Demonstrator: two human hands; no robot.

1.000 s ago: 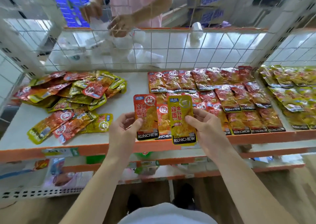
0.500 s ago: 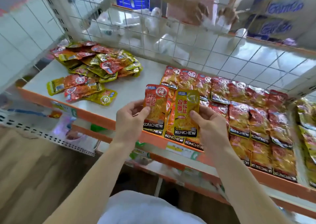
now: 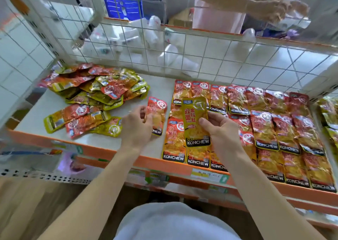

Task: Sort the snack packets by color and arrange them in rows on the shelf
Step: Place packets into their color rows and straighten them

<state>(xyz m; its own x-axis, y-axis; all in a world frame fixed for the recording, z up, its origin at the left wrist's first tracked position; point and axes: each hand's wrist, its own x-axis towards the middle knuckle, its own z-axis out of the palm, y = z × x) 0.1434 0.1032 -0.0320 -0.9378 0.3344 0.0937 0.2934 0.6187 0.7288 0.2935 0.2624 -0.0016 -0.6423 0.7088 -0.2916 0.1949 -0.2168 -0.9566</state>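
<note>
L hand (image 3: 137, 130) pinches a red pkt (image 3: 158, 111), fingers curled round its lower half; motion blur, so exact grip unclear. R hand (image 3: 220, 130) pinches a yellow pkt (image 3: 195, 122), thumb on its face, label up, over the left end of the red rows (image 3: 265, 130); touching them or not, can't tell.

Step in hand, I'd judge: split the pair by colour. To do it well, lay the red pkt beside the leftmost red column, label up, KONCHEW edge toward the front, overlapped like its neighbours. The yellow pkt shouldn't land here; it belongs w/ the yellow rows (image 3: 329, 115) far right. Foil looks slick, so lay flat, don't toss.

Around: mixed pile (image 3: 95, 93) on shelf (image 3: 161, 86) left, apart from the rows. Wire mesh (image 3: 201, 56) at back; white bottles (image 3: 170, 55) and another person (image 3: 219, 7) behind it.

In the way: R forearm crosses the red rows, so a low sweep rightward may scuff them.
</note>
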